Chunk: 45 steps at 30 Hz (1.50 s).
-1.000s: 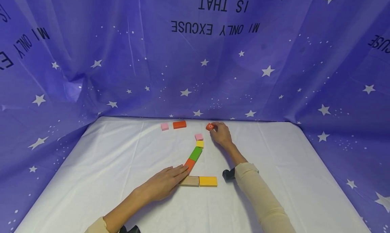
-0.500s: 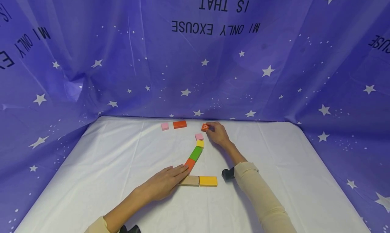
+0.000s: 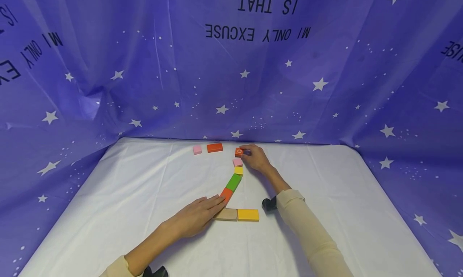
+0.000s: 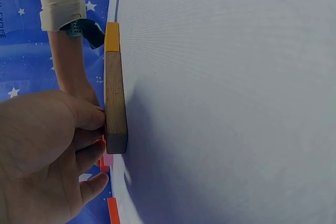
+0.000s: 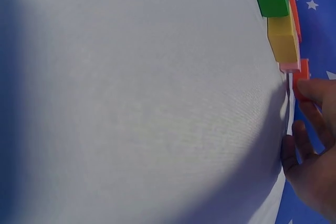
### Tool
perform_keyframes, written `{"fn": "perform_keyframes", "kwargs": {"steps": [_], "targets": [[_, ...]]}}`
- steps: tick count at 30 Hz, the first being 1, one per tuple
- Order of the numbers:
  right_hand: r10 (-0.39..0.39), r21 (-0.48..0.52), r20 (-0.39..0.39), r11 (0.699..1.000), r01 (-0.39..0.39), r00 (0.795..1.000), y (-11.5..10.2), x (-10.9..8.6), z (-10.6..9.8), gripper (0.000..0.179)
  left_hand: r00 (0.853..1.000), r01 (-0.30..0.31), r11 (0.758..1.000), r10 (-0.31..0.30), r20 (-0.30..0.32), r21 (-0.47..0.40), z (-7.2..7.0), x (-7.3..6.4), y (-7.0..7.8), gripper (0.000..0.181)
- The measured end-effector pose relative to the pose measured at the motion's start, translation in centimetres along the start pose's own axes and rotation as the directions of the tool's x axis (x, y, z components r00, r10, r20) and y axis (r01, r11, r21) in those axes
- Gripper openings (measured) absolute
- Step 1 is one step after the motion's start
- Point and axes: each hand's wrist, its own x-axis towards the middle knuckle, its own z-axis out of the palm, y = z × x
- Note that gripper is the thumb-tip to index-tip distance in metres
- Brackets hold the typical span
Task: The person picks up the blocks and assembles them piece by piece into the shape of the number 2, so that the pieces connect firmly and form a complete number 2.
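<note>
My right hand [image 3: 256, 158] pinches a small red block [image 3: 238, 151] with a white ring mark on top, at the far side of the table. Just nearer lies a pink block [image 3: 237, 162], then a small yellow block [image 3: 238, 171], a green block [image 3: 234, 182] and an orange-red block [image 3: 226, 194], forming a slanting line. On the orange-red block's near end rest the extended fingers of my left hand [image 3: 195, 216]. Beside those fingers, a plain wooden block [image 4: 115, 98], its left end hidden in the head view, sits end to end with an orange-yellow block [image 3: 248, 215].
Another pink block [image 3: 197, 150] and a longer red block [image 3: 215, 148] lie at the back, left of the line. A white cloth covers the table [image 3: 343, 212]. Purple star-printed curtain [image 3: 217, 88] rises behind its back edge and at both sides.
My right hand has slid leftward with the small red block, bringing it just behind the pink block at the line's far end. The left hand stays where it was.
</note>
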Motion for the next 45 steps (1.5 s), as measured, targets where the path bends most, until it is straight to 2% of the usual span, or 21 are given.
{"fn": "perform_keyframes", "kwargs": {"steps": [7, 18, 26, 35, 45], "targets": [[0.013, -0.008, 0.025, 1.0, -0.013, 1.0, -0.04, 0.02, -0.04, 0.037, 1.0, -0.003, 1.0, 0.003, -0.005, -0.002, 0.07, -0.04, -0.04, 0.051], [0.046, 0.018, 0.017, 0.999, -0.046, 0.999, 0.03, 0.27, 0.18, 0.031, 1.0, -0.008, 1.0, 0.008, -0.004, 0.009, 0.39, 0.05, -0.15, 0.052], [0.009, -0.016, 0.033, 1.0, -0.008, 0.999, -0.2, 0.38, 0.17, 0.03, 1.0, 0.003, 1.0, -0.003, 0.008, -0.009, 0.22, 0.02, -0.05, 0.052], [0.017, -0.034, 0.051, 0.999, -0.016, 0.999, -0.27, 0.6, 0.15, 0.032, 1.0, 0.004, 1.0, -0.004, 0.01, -0.01, 0.05, 0.02, 0.04, 0.052], [0.007, -0.001, 0.07, 1.0, -0.007, 0.998, -0.28, 0.87, 0.19, 0.03, 1.0, -0.005, 1.0, 0.005, 0.002, 0.001, 0.04, 0.01, -0.07, 0.052]]}}
